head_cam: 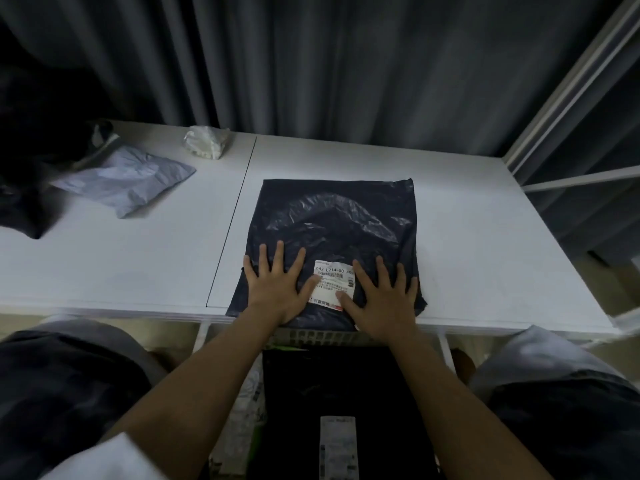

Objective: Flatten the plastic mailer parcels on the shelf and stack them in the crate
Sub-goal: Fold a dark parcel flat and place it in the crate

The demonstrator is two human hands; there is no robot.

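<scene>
Two bare forearms, left hand (277,289) and right hand (384,301) without rings or gloves, short white sleeve (114,459) at left upper arm, dark shorts (59,393) over both thighs

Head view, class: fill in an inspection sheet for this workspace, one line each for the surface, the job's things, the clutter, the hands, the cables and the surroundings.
Surface: white shelf, two panels with a seam between them.
Job's things: black mailer lying flat near the front edge, white label up; grey mailer far left, crumpled; crate below the shelf, a black parcel inside.
Clutter: small clear wrapped bundle at the back.
Hands: left hand and right hand pressing flat on the black mailer, fingers spread.
Cables: nothing seen.
Surroundings: dark curtain behind; white rack frame at right.
</scene>
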